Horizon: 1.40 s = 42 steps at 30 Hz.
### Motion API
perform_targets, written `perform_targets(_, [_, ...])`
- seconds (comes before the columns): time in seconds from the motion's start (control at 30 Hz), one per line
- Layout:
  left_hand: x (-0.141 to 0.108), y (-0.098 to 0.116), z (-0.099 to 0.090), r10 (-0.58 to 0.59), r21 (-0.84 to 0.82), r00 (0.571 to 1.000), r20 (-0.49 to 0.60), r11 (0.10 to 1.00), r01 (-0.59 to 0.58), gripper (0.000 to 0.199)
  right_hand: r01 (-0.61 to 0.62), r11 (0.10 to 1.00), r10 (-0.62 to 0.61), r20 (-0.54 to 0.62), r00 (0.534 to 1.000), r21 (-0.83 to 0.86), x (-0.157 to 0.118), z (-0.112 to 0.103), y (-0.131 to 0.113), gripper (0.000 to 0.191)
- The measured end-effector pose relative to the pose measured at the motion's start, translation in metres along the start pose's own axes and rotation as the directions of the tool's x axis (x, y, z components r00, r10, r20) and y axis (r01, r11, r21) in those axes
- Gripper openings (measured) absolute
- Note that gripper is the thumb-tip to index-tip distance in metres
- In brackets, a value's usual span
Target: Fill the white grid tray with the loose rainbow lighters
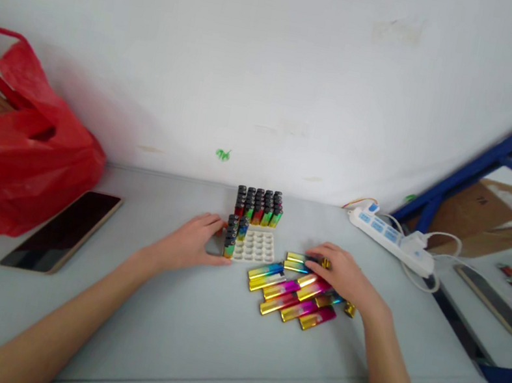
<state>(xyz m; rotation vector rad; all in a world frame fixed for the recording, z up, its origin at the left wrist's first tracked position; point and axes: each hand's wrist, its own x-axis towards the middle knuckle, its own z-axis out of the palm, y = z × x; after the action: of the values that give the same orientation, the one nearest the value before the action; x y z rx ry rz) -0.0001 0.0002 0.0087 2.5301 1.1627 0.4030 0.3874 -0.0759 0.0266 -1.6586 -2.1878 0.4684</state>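
Observation:
My left hand (194,238) curves around the left side of a white tray (266,261), thumb at its near corner and fingers at its far corner. Lighters with black tops (230,238) stand upright in the tray's left column, with a blue one (243,229) beside them; the other visible pockets hold none. To the right, my right hand (339,269) is over a pile of shiny lighters (300,292) lying flat. Its thumb and fingertips close around the end of a gold and blue lighter (296,262), and its palm hides part of the pile.
Behind the tray stands a block of upright lighters (259,208). A red plastic bag (28,158) and a dark phone (63,230) lie at the left. At the right are a white power strip (389,238) with cables, a blue metal frame (484,159) and another phone (492,299).

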Motion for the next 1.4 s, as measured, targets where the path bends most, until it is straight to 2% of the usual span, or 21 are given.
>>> perform_targets(0.2, [-0.001,0.001,0.0,-0.009,-0.007,1.0,0.001,1.0,0.009,0.058,0.006,0.999,-0.006,-0.014,1.0,0.052,0.006,0.015,0.001,0.013])
perform_targets(0.3, [-0.001,0.001,0.001,-0.009,-0.007,1.0,0.004,1.0,0.009,0.059,0.033,0.987,-0.012,-0.132,0.991,0.158,0.011,0.016,-0.001,0.019])
perform_targets(0.37, [-0.001,0.002,0.001,-0.009,-0.012,1.0,0.008,1.0,0.009,0.06,0.024,0.962,0.03,-0.195,0.98,0.272,0.016,0.013,-0.004,0.026])
perform_targets(0.47, [-0.001,0.003,0.0,-0.012,-0.022,1.0,-0.001,1.0,0.012,0.061,0.01,0.898,0.087,-0.199,0.976,0.44,0.027,0.003,-0.017,0.035])
perform_targets(0.6, [-0.002,0.003,-0.001,-0.008,-0.017,1.0,-0.002,1.0,0.008,0.063,0.079,0.803,0.06,-0.211,0.976,0.591,0.047,-0.007,-0.044,0.041])
perform_targets(0.67, [-0.002,0.002,-0.001,-0.003,-0.017,1.0,-0.004,1.0,0.003,0.064,0.1,0.749,0.078,-0.237,0.968,0.655,0.058,-0.003,-0.056,0.043])
perform_targets(0.77, [-0.002,0.001,0.0,-0.01,-0.011,1.0,0.001,1.0,0.01,0.064,0.108,0.649,0.157,-0.271,0.95,0.753,0.068,0.016,-0.068,0.048])
perform_targets(0.87, [-0.001,0.0,0.0,-0.012,0.0,1.0,0.007,1.0,0.012,0.062,0.088,0.554,0.149,-0.202,0.968,0.828,0.069,0.038,-0.077,0.054])
perform_targets(0.93, [-0.001,0.0,0.001,-0.004,0.001,1.0,0.001,1.0,0.004,0.059,0.047,0.503,0.074,-0.097,0.993,0.863,0.065,0.051,-0.083,0.051])
perform_targets(1.03, [-0.001,0.0,0.001,-0.002,-0.007,1.0,-0.008,1.0,0.002,0.057,-0.068,0.454,0.026,0.063,0.998,0.888,0.058,0.066,-0.091,0.046])
perform_targets(1.13, [-0.002,0.0,0.0,-0.006,-0.018,1.0,-0.009,1.0,0.006,0.056,-0.131,0.547,0.064,0.115,0.991,0.827,0.056,0.074,-0.096,0.046])
perform_targets(1.27, [-0.002,0.001,0.0,-0.001,-0.025,1.0,-0.015,1.0,0.001,0.056,-0.005,0.75,0.024,-0.02,1.0,0.661,0.057,0.073,-0.101,0.042])
perform_targets(1.33, [-0.002,0.001,0.0,-0.001,-0.026,1.0,-0.012,1.0,0.001,0.058,0.036,0.803,0.008,-0.072,0.997,0.595,0.056,0.07,-0.104,0.04])
perform_targets(1.4, [-0.003,0.001,0.001,-0.006,-0.026,1.0,-0.011,1.0,0.006,0.059,0.025,0.836,0.049,-0.119,0.992,0.548,0.054,0.069,-0.107,0.042])
